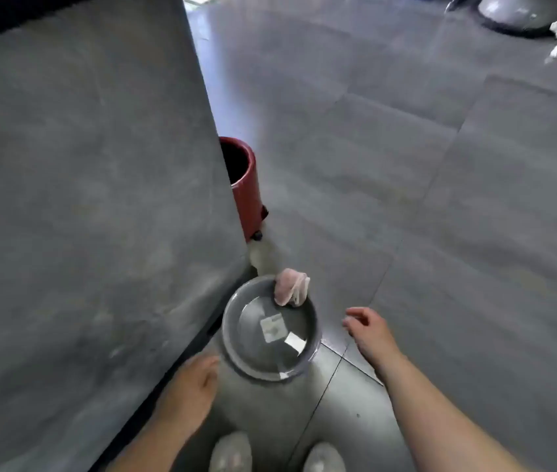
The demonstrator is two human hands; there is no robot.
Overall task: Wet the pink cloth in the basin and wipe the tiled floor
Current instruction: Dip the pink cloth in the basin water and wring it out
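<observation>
On the far rim of the basin (pixel 236 352) the pink cloth (pixel 290 290) lay bunched, half inside, half hanging over the tiled floor (pixel 440 199). We judged a careless grab could tip the shallow basin or drag the cloth out dry. Our right hand (pixel 367 327) hovered right of the basin, fingers loosely spread, holding nothing. Our left hand (pixel 195 379) hung near its near-left edge, open, also empty.

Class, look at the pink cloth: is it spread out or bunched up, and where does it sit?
Bunched up. The pink cloth is a crumpled wad draped over the basin's far rim, neither hand touching it.
</observation>
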